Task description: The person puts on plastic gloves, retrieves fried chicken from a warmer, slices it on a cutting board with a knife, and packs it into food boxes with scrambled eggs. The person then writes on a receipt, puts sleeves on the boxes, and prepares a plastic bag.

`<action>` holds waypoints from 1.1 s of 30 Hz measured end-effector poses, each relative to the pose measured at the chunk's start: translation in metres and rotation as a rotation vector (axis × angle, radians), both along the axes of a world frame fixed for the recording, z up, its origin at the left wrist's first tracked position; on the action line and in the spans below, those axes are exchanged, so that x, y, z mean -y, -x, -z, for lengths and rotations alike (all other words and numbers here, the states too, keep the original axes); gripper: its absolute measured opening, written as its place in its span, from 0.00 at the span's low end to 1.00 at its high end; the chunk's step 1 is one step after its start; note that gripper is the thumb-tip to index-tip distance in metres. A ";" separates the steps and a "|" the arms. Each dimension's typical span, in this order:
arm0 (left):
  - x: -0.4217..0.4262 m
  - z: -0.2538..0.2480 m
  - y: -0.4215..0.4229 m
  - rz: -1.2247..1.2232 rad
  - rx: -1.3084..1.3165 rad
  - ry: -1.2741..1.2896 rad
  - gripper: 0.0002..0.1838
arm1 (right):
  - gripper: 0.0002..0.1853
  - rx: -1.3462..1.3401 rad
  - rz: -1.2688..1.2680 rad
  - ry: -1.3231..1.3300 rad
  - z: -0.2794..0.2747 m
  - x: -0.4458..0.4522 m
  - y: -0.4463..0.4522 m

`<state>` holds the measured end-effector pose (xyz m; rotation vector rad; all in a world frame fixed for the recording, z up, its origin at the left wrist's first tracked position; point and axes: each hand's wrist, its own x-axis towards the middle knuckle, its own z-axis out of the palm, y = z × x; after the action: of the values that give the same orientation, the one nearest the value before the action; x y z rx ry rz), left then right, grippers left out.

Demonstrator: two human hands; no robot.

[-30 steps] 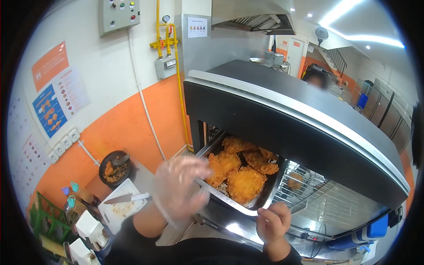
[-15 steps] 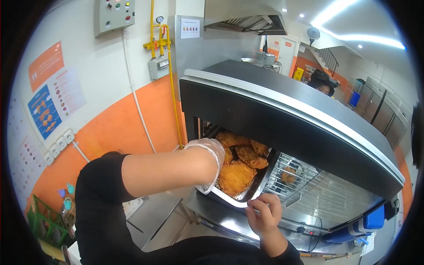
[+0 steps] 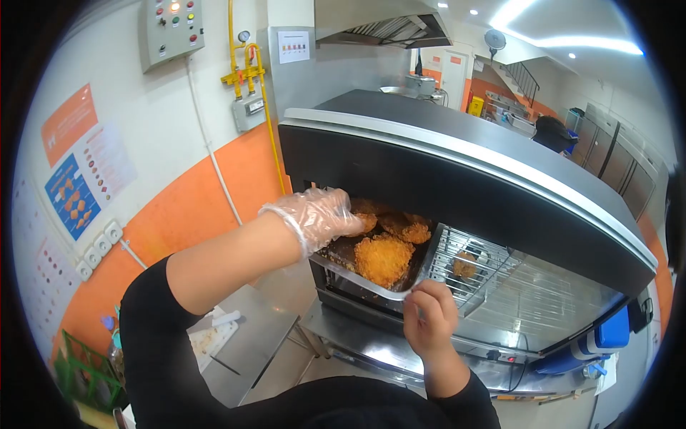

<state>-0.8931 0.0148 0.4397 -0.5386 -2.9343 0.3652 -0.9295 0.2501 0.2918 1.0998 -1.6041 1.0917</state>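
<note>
My left hand (image 3: 325, 218), in a clear plastic glove, reaches into a metal tray (image 3: 394, 294) inside the warming cabinet. Its fingers close on a piece of fried chicken (image 3: 367, 223) at the tray's left side; the fingertips are partly hidden. A large flat golden piece (image 3: 384, 260) lies in front, with more breaded pieces (image 3: 416, 232) behind it in shadow. Bare and with curled fingers, my right hand (image 3: 432, 314) pinches the tray's front right corner.
The cabinet's black upper edge (image 3: 457, 193) overhangs the tray. To the right, a wire rack (image 3: 493, 266) bears one small fried piece (image 3: 465, 265). Below stands a steel table (image 3: 371, 343). A white board (image 3: 214, 336) lies at lower left.
My left hand has drawn back toward the tray's left side, its glove now showing. Pieces on the left of the tray have shifted, baring more tray bottom. My right hand stays at the corner.
</note>
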 end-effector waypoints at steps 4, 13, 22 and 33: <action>-0.006 -0.004 0.006 -0.261 0.094 -0.295 0.19 | 0.14 -0.035 0.007 -0.020 -0.003 0.004 0.002; 0.020 0.019 0.000 0.048 -0.321 -0.117 0.19 | 0.13 -0.033 0.062 -0.071 -0.005 0.012 0.003; 0.001 0.018 -0.042 -0.240 -0.423 -0.570 0.10 | 0.12 0.050 0.210 -0.085 -0.010 0.029 0.057; 0.057 0.119 -0.155 -0.258 -0.234 -1.172 0.15 | 0.22 0.070 0.437 0.090 0.057 -0.050 0.017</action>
<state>-0.7377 -0.0421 0.3206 0.0609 -2.3964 -1.1156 -0.9465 0.2997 0.2344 0.6153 -1.7277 0.9041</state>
